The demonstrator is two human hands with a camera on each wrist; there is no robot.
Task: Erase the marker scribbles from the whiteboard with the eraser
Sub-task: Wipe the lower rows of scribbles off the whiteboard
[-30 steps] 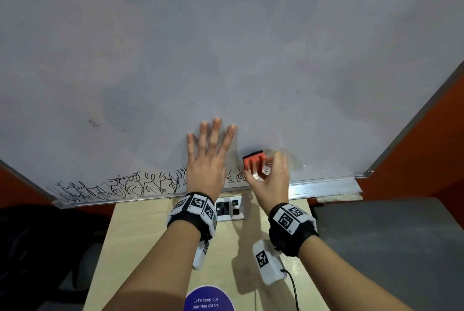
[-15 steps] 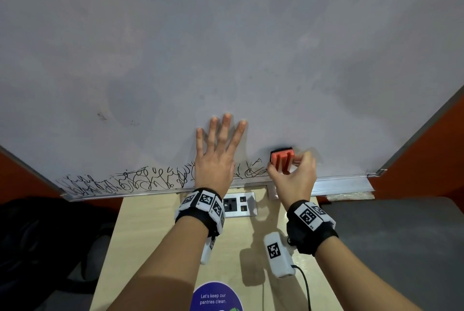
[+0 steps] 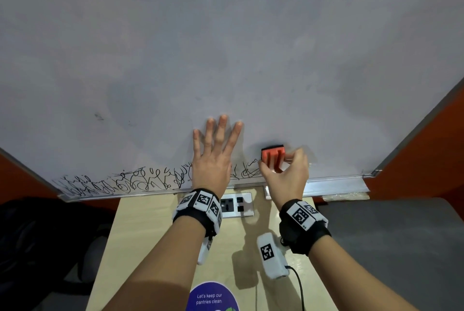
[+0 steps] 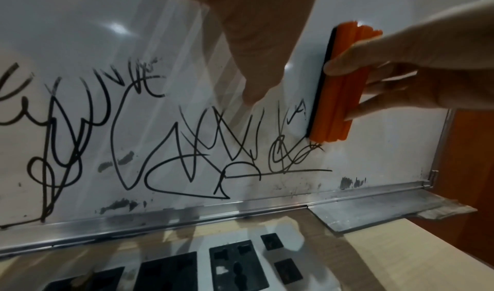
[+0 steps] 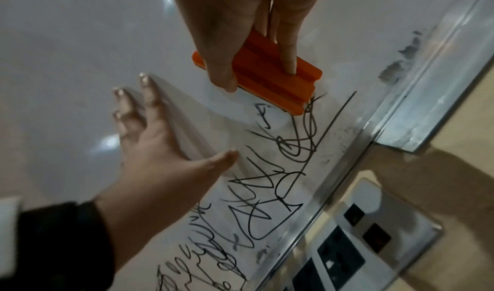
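Large whiteboard (image 3: 226,47), pale grey and glossy, filling most of the head view, with a metal tray rail (image 3: 334,184) along the lower edge. Upper area wiped, with faint grey smears only.

Below the board, a light wooden worktop (image 3: 140,235) with a white socket panel (image 3: 236,205) set in it and a round purple sticker (image 3: 213,297) at the near edge. Orange wall (image 3: 426,147) to the right of the board frame.

Black marker scribbles (image 3: 120,181) in one long band just above the rail, from the left corner up to the eraser; loops and zigzags, thin lines, some dark smudges near the rail in the left wrist view.

Left hand (image 3: 213,160) flat on the board, palm against the surface, fingers (image 3: 222,130) straight and spread apart, covering part of the scribble band. Black wristband with white square markers on each wrist.

Right hand (image 3: 286,177) just right of the left one, fingers (image 5: 287,48) and thumb pinching the eraser from both sides.

Eraser (image 3: 273,157): small orange block with ridges on the back, thin black felt layer (image 4: 320,84) pressed against the board, standing upright, lower corner touching the right end of the scribbles, a little above the rail.
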